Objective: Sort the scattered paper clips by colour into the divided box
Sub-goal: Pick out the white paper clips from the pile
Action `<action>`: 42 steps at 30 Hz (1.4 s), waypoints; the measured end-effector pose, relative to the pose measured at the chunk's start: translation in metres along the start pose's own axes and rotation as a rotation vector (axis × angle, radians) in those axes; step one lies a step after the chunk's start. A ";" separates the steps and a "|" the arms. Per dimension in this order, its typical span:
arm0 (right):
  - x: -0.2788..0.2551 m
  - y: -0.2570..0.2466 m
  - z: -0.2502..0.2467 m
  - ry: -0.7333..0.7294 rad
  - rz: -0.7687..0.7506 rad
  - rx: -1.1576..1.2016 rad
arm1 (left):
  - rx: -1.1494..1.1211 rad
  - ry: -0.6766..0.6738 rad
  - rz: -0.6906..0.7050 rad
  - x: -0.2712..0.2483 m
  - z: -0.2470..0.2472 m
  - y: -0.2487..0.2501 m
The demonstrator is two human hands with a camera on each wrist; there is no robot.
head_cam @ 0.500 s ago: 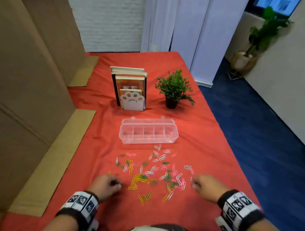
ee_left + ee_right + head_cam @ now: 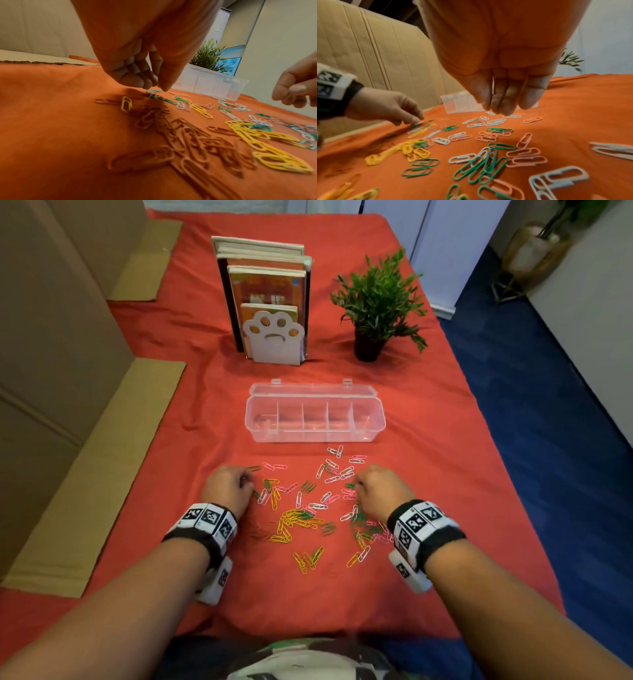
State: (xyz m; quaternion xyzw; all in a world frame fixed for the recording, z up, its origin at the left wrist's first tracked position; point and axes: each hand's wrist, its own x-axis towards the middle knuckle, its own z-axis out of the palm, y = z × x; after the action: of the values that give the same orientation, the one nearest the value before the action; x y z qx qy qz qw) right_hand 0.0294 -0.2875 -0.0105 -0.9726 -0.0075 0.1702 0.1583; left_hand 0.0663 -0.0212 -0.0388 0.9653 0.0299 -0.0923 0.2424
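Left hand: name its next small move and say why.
Probably close the pinch and lift. The left hand has thumb and fingertips down on a white and green clip tangle, while the divided box shows no clips inside yet. Whether the clips are gripped already is unclear.

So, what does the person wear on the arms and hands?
Both forearms are bare, with no sleeves or gloves. The left hand and the right hand each have a black wristband carrying white blocks printed with square black-and-white marker patterns.

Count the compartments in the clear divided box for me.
5, side by side in one row across the divided box, left end to right end, just beyond the scattered paper clips. None seems hidden.
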 end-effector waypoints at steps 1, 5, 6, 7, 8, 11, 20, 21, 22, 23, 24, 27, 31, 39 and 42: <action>0.009 -0.003 0.003 0.022 -0.014 -0.020 | -0.011 0.032 -0.011 0.004 -0.001 -0.003; 0.043 -0.013 0.011 0.107 0.030 -0.076 | -0.081 0.086 -0.107 0.012 -0.004 -0.010; 0.052 -0.014 0.014 0.118 0.060 -0.070 | -0.096 0.078 -0.135 0.011 -0.004 -0.012; 0.059 -0.016 0.016 0.135 0.084 -0.061 | -0.110 0.070 -0.156 0.011 -0.004 -0.013; 0.066 -0.018 0.018 0.142 0.105 -0.052 | -0.123 0.064 -0.169 0.011 -0.003 -0.015; 0.078 -0.027 0.025 0.177 0.141 -0.034 | -0.142 0.055 -0.178 0.010 -0.003 -0.018; 0.078 -0.040 0.034 0.178 0.001 -0.145 | -0.054 0.054 -0.047 0.019 0.001 -0.019; 0.077 -0.038 0.033 0.156 -0.007 -0.118 | -0.055 0.047 -0.054 0.020 0.002 -0.021; 0.076 -0.035 0.031 0.135 -0.001 -0.070 | -0.059 0.044 -0.060 0.020 0.002 -0.022; 0.075 -0.031 0.029 0.121 0.023 -0.007 | -0.069 0.047 -0.062 0.021 0.002 -0.022; 0.073 -0.026 0.027 0.118 0.060 0.061 | -0.087 0.051 -0.058 0.020 0.001 -0.021; 0.069 -0.013 0.019 0.102 0.202 0.392 | -0.211 0.036 -0.098 0.019 -0.002 -0.017; 0.064 -0.011 0.011 0.030 0.442 1.115 | -0.571 -0.086 -0.274 0.014 -0.002 -0.006; 0.063 -0.014 0.025 0.104 0.222 0.180 | -0.479 -0.234 -0.270 -0.001 0.004 0.005; 0.059 -0.023 0.037 0.113 0.139 -0.004 | -0.087 -0.119 -0.092 -0.009 0.013 0.001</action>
State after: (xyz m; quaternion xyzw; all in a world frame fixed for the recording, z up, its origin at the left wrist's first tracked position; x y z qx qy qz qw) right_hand 0.0733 -0.2499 -0.0558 -0.9791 0.0685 0.1257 0.1442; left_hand 0.0558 -0.0283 -0.0477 0.9444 0.0636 -0.1589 0.2809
